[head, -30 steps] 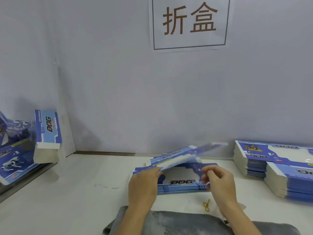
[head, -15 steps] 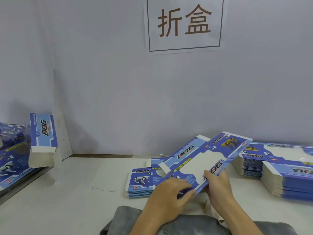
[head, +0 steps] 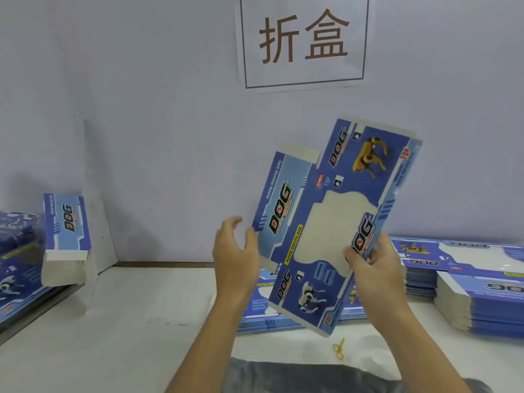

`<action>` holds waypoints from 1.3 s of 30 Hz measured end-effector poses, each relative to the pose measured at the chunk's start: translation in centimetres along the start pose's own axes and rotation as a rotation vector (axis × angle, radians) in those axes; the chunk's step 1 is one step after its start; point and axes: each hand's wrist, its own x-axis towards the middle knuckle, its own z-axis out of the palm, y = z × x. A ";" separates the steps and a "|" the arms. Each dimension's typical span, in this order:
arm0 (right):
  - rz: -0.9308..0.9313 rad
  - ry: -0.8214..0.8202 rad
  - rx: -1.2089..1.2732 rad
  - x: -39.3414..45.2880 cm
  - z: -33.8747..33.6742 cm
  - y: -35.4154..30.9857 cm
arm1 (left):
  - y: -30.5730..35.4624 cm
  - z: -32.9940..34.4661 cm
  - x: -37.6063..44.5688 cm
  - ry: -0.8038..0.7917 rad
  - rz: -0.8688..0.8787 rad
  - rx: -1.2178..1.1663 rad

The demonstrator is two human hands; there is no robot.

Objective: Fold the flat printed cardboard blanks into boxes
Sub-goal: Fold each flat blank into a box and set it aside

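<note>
Flat printed blank [head: 334, 222] held up off the table [head: 127, 321], tilted, long axis running from lower left to upper right, printed face toward the camera. Blue print, "DOG" lettering, a yellow robot dog near the top, a white one near the bottom, a pale window shape in the middle.

Right hand [head: 374, 268] at the blank's lower right edge: thumb on the printed face beside the window, fingers [head: 381, 245] curled round the edge behind, pinching the card.

Left hand [head: 235, 259] just beside the blank's left side panel, fingers [head: 231, 225] loosely spread and curved, thumb close to or touching the panel's edge; contact hard to tell, no grip visible.

Under and behind the held blank, a low stack of flat blanks [head: 263, 316] lying on the table. To the right, two taller piles of blanks [head: 467, 285], side by side, printed faces up. At far left, a folded box [head: 66, 231] standing on end by the wall, open end down, with more printed cartons [head: 14, 265] beside it, partly out of view.

Small yellow rubber band [head: 338, 348] on the table near the front edge, close to grey cloth [head: 312, 375] at the bottom of the view.

On the wall above, a white paper sign [head: 303, 41] with two large brown characters in a thin frame.
</note>
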 end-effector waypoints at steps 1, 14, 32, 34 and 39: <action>-0.007 -0.007 0.006 0.0 0.0 -0.1 | 1.1 0.4 0.6 0.040 0.009 -0.012; -0.009 -0.189 0.140 -0.4 -1.0 -0.5 | 1.0 -0.1 -3.1 -0.271 -0.153 -0.335; -0.022 -0.495 0.184 -1.3 0.5 -1.1 | 1.1 0.3 -4.1 -0.672 -0.110 -0.217; -0.023 -0.489 0.185 -1.3 0.5 -1.2 | 1.2 0.4 -4.2 -0.665 -0.079 -0.198; -0.051 -0.451 0.191 -1.6 0.5 -1.7 | 0.8 0.7 -4.5 -0.516 -0.040 -0.252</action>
